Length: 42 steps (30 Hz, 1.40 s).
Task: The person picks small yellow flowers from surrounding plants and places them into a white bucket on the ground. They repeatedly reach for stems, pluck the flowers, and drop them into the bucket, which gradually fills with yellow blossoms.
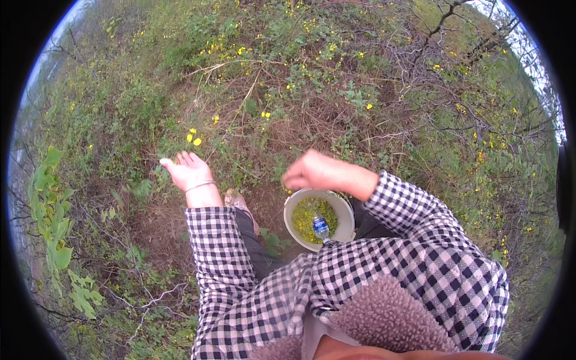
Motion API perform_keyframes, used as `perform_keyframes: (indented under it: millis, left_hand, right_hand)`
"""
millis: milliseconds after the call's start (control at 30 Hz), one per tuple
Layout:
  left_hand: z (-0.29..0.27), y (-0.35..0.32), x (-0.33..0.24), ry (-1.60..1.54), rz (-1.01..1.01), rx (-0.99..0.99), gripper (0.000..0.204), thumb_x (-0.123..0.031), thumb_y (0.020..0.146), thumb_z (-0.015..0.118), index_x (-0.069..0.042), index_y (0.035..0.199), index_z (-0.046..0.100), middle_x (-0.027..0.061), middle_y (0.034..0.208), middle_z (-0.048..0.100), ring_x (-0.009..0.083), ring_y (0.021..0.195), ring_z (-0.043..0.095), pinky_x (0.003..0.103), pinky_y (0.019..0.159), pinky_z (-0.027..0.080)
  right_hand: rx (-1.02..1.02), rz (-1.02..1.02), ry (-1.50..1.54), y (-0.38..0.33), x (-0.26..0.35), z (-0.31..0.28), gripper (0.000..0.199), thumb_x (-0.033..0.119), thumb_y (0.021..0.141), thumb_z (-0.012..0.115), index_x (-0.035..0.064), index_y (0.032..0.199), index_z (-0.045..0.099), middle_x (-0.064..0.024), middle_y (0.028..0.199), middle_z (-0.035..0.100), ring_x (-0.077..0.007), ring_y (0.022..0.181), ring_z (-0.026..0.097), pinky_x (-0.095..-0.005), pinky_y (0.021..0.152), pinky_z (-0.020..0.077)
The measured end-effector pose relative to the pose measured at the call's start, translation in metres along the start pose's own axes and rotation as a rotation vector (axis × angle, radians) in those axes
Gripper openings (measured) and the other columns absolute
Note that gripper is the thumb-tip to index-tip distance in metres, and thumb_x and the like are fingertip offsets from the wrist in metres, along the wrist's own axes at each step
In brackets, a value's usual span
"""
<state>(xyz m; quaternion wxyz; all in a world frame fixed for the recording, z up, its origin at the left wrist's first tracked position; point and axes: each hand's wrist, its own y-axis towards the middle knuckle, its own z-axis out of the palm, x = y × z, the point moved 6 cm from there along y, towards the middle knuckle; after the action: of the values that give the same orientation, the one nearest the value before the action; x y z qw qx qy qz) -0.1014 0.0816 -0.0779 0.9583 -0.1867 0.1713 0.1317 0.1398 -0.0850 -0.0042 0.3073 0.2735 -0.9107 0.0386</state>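
My left hand (188, 170) is held out palm up over the ground, its thumb apart and its fingers slightly bent. Nothing shows clearly in its palm. Just beyond its fingertips are a few yellow flowers (193, 138). My right hand (315, 171) hangs above the far rim of a white bucket (290, 223), with its fingers drawn together and pointing down to the left. Whatever they may hold is hidden. Small yellow-green flowers (303, 217) cover the inside of the bucket. On them lies a clear plastic bottle (321, 228) with a blue label.
Dry grass (300, 135) and low green plants with yellow blossoms surround me. Bare thorny branches (429, 54) reach in at the upper right. Broad-leaved green stems (57, 234) stand at the left. My shoe (235, 198) rests on the soil beside the bucket.
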Motion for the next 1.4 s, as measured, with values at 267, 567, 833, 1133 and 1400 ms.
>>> perform_keyframes:
  millis: [267,567,833,1133,1400]
  left_hand:
    - [0.005,-0.014,0.008,0.069,-0.080,0.015,0.111,-0.057,0.086,0.060,0.005,0.146,-0.009,0.0204,0.157,-0.004,0.0261,0.146,0.002,0.034,0.119,0.007]
    - [0.057,-0.071,0.066,0.161,-0.172,0.166,0.076,-0.034,0.097,0.052,0.009,0.145,0.012,0.0217,0.153,0.017,0.0291,0.145,0.014,0.040,0.119,0.013]
    - [-0.030,-0.143,0.023,0.319,-0.104,0.211,0.060,-0.020,0.100,0.045,0.006,0.145,0.016,0.0205,0.151,0.023,0.0288,0.144,0.018,0.040,0.119,0.013]
    - [-0.236,-0.161,-0.088,0.373,-0.101,0.160,0.054,-0.014,0.095,0.055,0.003,0.139,0.028,0.0144,0.137,0.040,0.0240,0.136,0.032,0.040,0.117,0.019]
    - [-0.284,-0.161,-0.112,0.383,-0.096,0.142,0.050,-0.010,0.094,0.054,0.001,0.137,0.032,0.0105,0.130,0.045,0.0203,0.127,0.040,0.039,0.115,0.022]
  right_hand:
    - [-0.138,-0.017,0.023,0.006,0.020,-0.019,0.021,0.018,0.085,0.066,0.0028,0.099,0.070,-0.0166,0.090,0.069,-0.0315,0.081,0.068,-0.0377,0.074,0.0552]
    - [-0.687,-0.116,-0.410,0.097,0.003,-0.137,0.020,0.014,0.086,0.062,0.0044,0.103,0.067,-0.0158,0.098,0.067,-0.0310,0.091,0.066,-0.0394,0.083,0.0541]
    - [-0.247,0.738,-0.902,0.067,-0.111,-0.086,0.029,0.014,0.085,0.058,0.0042,0.111,0.068,-0.0153,0.116,0.064,-0.0298,0.109,0.062,-0.0390,0.091,0.0502]
    - [0.137,0.931,-0.670,-0.001,-0.086,0.149,0.032,0.013,0.085,0.058,0.0043,0.115,0.067,-0.0141,0.122,0.063,-0.0298,0.110,0.063,-0.0441,0.089,0.0480]
    - [-0.066,0.511,-0.876,0.029,-0.019,0.199,0.023,0.012,0.086,0.051,0.0018,0.101,0.065,-0.0155,0.112,0.061,-0.0295,0.106,0.060,-0.0432,0.092,0.0464]
